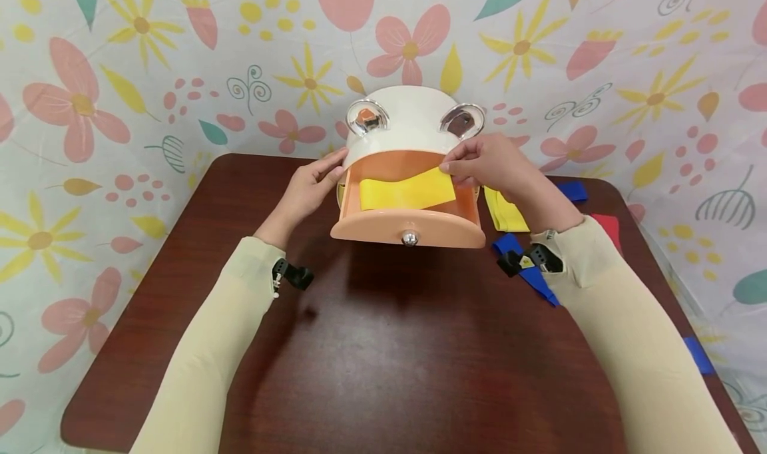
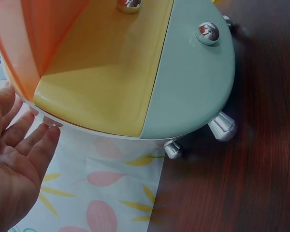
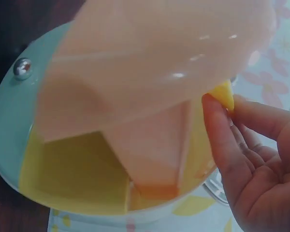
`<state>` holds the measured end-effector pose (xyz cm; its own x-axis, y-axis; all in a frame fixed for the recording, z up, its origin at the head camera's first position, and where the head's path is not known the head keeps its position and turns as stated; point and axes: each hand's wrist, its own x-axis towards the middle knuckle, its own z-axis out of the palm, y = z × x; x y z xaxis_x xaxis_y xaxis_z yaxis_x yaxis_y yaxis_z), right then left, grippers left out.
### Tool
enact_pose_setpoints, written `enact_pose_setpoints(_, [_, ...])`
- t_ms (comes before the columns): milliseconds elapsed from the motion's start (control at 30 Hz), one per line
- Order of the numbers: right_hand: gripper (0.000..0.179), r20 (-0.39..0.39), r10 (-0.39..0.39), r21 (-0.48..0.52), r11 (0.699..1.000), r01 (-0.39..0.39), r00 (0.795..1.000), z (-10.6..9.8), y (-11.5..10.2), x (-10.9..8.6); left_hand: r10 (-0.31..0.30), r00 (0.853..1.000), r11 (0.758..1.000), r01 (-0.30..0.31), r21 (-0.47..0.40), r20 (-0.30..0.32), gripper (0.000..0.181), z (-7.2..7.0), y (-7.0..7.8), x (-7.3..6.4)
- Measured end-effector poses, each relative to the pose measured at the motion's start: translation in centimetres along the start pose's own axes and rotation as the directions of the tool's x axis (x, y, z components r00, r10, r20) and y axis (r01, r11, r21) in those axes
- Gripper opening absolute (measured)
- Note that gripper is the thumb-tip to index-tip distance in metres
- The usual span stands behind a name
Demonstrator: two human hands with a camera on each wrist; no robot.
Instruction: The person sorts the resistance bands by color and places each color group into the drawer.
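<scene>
A small round-fronted storage cabinet (image 1: 407, 118) with a white top stands near the table's back edge. Its peach upper drawer (image 1: 373, 229) is pulled out. Inside lies a flat yellow strip (image 1: 401, 193), apparently cloth, whose right end is raised. My right hand (image 1: 494, 164) pinches that end between thumb and fingers; in the right wrist view the yellow corner (image 3: 224, 95) shows at the fingertips. My left hand (image 1: 308, 189) rests its fingers, nearly straight, against the cabinet's left side. The left wrist view shows the yellow middle drawer (image 2: 106, 72) and green bottom drawer (image 2: 193, 87), both closed.
Right of the cabinet lie another yellow strip (image 1: 505, 211), a blue strip (image 1: 539, 283) partly under the right wrist, a red piece (image 1: 608, 227) and more blue pieces (image 1: 573, 190). One blue piece (image 1: 698, 355) sits at the table's right edge. A flowered cloth hangs behind.
</scene>
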<state>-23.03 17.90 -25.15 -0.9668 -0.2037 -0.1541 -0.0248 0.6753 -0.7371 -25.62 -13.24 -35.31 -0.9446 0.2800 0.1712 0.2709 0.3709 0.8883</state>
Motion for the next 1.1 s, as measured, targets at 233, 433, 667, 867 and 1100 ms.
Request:
enact_pose_setpoints(233, [0.027,-0.047,-0.006,0.006,1.0,0.006,0.999,0.4,1.1,-0.4,-0.013,1.0,1.0,0.013,0.013,-0.006,0.048,0.0,-0.1,0.0])
enact_pose_setpoints(433, [0.028,-0.075,0.005,0.019,1.0,-0.004,0.997,0.7,1.5,-0.5,-0.007,1.0,1.0,0.007,0.022,-0.003,0.048,0.0,0.0,0.1])
enact_pose_setpoints(667, [0.03,-0.084,0.009,-0.018,1.0,-0.011,0.996,1.1,1.7,-0.6,-0.005,1.0,1.0,0.005,0.017,-0.008,0.048,0.0,0.1,0.1])
enact_pose_setpoints(867, [0.034,-0.103,0.008,-0.083,0.996,-0.017,0.995,1.3,1.8,-0.4,-0.01,1.0,1.0,0.01,0.029,-0.007,0.048,-0.1,0.1,0.1])
enact_pose_setpoints(1100, [0.026,-0.127,-0.063,-0.165,0.985,0.042,0.99,1.6,2.0,-0.7,-0.014,1.0,1.0,0.014,0.024,-0.007,0.048,0.0,0.1,0.1])
